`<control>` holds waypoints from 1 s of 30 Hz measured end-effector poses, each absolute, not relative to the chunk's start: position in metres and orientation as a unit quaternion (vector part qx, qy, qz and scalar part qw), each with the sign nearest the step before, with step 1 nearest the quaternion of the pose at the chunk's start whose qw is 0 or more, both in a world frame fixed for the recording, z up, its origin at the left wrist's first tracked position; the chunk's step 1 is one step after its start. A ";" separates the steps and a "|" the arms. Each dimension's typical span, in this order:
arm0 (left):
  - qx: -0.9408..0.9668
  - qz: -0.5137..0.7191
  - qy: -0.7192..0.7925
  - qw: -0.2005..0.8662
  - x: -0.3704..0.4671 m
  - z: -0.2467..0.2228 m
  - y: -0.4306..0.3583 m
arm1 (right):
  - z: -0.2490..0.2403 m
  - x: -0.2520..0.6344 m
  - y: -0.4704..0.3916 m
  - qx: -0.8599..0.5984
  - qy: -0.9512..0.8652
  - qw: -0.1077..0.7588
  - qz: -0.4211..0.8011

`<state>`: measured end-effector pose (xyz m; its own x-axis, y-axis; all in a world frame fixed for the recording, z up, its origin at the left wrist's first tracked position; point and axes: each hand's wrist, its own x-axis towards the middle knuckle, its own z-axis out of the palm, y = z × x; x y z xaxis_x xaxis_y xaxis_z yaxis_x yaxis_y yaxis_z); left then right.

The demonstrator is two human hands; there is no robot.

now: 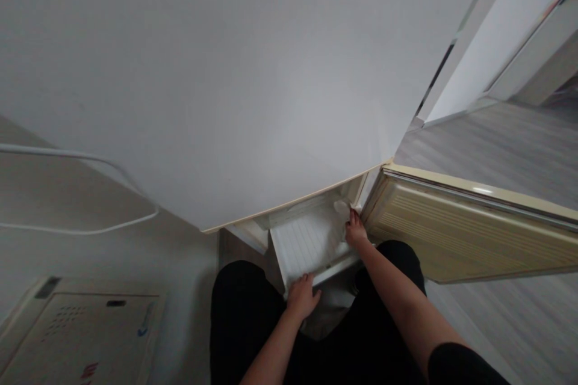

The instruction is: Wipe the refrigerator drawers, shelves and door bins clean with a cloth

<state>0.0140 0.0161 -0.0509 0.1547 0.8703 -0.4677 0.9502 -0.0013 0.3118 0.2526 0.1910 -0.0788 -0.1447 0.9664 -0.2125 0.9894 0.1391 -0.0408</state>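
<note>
A white ribbed plastic drawer (307, 239) is pulled partly out of a small white fridge-like cabinet and sits low between my knees. My left hand (302, 298) grips the drawer's front left corner, fingers over the rim and thumb to the right. Near the drawer's right side, my right hand (355, 230) reaches in with its fingers bent together. At those fingertips is a pale white piece (342, 209), perhaps a wipe or tissue; its kind is unclear. The fingertips are partly hidden.
The cabinet's cream door (474, 222) stands swung out to the right. Its large white top (280, 84) fills the upper view. A white cable (103, 159) loops at the left, above a panel box (90, 331) on the wall. Grey wood flooring (497, 132) lies to the right.
</note>
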 end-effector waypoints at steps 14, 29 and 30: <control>0.686 -0.082 0.666 0.282 0.020 -0.064 0.025 | -0.074 0.237 0.241 0.682 0.720 0.106 -0.074; 0.693 -0.083 0.667 0.260 0.023 -0.068 0.030 | -0.075 0.271 0.201 0.664 0.719 0.100 -0.181; 0.693 -0.083 0.668 0.259 0.023 -0.068 0.031 | -0.075 0.277 0.196 0.660 0.719 0.100 -0.192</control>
